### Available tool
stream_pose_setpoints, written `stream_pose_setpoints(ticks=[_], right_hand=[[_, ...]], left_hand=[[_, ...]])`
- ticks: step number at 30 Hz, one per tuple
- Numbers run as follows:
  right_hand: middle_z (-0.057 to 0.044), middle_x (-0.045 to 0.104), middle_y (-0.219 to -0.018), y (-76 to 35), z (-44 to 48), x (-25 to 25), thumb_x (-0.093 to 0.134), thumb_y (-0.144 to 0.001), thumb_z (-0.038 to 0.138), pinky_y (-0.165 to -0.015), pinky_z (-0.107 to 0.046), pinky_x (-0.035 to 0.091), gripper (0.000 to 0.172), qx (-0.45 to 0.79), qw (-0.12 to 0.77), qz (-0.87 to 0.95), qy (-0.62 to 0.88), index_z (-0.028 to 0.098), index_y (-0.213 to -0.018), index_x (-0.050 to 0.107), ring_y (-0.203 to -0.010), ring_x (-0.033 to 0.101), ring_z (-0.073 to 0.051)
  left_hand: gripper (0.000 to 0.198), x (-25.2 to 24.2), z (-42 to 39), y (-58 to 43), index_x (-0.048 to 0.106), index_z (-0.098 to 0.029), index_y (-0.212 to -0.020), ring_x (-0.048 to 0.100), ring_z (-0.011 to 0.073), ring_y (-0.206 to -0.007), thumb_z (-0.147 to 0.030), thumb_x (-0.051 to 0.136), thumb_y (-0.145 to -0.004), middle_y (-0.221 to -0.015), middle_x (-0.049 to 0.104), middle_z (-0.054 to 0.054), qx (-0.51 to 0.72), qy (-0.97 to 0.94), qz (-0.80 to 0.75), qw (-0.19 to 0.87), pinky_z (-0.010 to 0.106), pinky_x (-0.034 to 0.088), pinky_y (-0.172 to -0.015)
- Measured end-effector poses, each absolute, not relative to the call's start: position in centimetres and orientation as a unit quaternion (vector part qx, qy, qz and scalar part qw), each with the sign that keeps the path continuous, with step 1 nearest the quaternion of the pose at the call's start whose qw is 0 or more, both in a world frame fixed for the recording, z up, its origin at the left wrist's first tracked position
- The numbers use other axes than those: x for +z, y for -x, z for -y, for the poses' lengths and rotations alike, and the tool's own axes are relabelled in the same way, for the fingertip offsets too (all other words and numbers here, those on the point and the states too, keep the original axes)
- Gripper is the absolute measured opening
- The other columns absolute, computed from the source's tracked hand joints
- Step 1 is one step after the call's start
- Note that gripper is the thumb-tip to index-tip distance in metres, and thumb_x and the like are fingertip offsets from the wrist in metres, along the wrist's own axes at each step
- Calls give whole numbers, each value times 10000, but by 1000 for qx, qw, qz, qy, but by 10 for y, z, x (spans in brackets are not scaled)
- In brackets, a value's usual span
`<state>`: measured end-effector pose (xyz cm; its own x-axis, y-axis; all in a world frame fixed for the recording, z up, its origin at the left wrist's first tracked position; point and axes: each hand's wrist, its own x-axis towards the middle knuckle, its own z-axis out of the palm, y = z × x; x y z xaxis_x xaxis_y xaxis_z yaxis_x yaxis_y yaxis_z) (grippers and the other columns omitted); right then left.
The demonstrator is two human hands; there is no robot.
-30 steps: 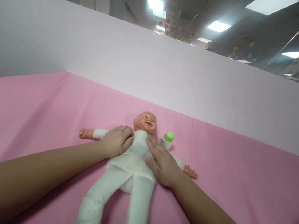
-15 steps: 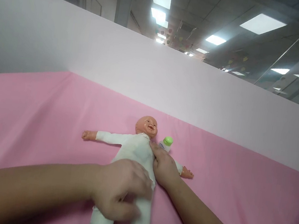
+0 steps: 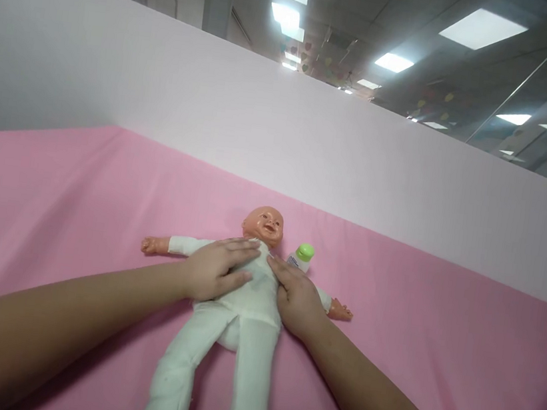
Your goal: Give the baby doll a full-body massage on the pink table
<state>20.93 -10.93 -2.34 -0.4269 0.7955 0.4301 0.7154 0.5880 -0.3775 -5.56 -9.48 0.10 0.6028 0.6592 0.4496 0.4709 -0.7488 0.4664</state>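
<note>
The white-clad legs (image 3: 253, 377) of a baby doll (image 3: 261, 301) stretch toward a person whose bare forearms (image 3: 87, 315) reach in along both sides of the doll, which lies on its back. The left hand (image 3: 219, 268) rests open on one side of the doll's chest, fingers extended toward the collar, thumb set apart. The right hand (image 3: 299, 299) lies along the opposite side of the chest, also open, its fingers angled up toward the doll's neck. Just beyond it, near the doll's shoulder, is a small bottle (image 3: 303, 257) with a green cap; from here, I cannot tell whether hand and bottle touch. The doll's bald head (image 3: 263, 224) lies farthest from the person. A pink sheet (image 3: 75, 219) spreads beneath the doll; beyond its head rises a white wall (image 3: 244, 120), with lit ceiling panels (image 3: 393, 63) past that.
</note>
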Motion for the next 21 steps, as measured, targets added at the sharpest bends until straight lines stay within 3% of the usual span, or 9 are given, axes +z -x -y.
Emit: stream_pose_setpoints(ticks=[2,7,10,12,16,19,21], right_hand=[[-35,562,-1538,-210,109,-23,452,-846,25,-1218,-524,416,721,67,294,839,452,275,-1516,542,-1426,526,-238],[-60,607,-1491,-203,133,-9,500,-892,95,-1214,-517,414,518,44,357,849,387,256,-1340,705,-1398,552,-248],[-30,602,-1498,-191,166,10,528,-933,190,-1222,-475,403,449,71,341,899,264,285,-1344,684,-1418,532,-233],[-15,596,-1508,-182,188,22,550,-966,328,-1280,-467,291,419,88,257,945,183,299,-1370,655,-1446,502,-231],[-35,506,-1592,-174,201,29,522,-1001,577,-1318,-486,87,567,96,164,974,123,267,-1474,567,-1552,337,-245],[-62,335,-1690,-180,180,20,514,-991,664,-1309,-547,42,719,121,156,957,214,280,-1590,415,-1593,227,-282],[-56,245,-1721,-189,159,11,469,-1026,634,-1304,-574,53,710,135,163,936,281,300,-1634,317,-1609,163,-285]], left_hand=[[539,-2,88,59,550,-281,-1518,482,311,-1455,-460,551,-1010,-1542,551,87,330,-858,-361,159,505,310,-1243],[429,-2,77,66,660,-310,-1393,601,334,-1319,-460,484,-1032,-1372,696,80,317,-833,-425,158,629,152,-1257],[441,0,76,67,644,-301,-1398,626,331,-1280,-450,407,-1058,-1369,696,92,284,-841,-440,133,636,212,-1227],[465,0,77,66,608,-283,-1433,629,321,-1273,-433,357,-1072,-1380,687,99,258,-850,-446,108,604,282,-1200],[475,2,80,64,580,-247,-1454,654,290,-1231,-399,325,-1083,-1342,706,91,235,-867,-435,62,498,409,-1131],[490,1,80,62,571,-207,-1451,639,297,-1258,-411,322,-1082,-1373,685,102,216,-871,-439,41,479,437,-1111],[508,0,80,61,559,-177,-1454,621,309,-1283,-423,317,-1082,-1409,659,116,204,-872,-443,34,490,441,-1109]])
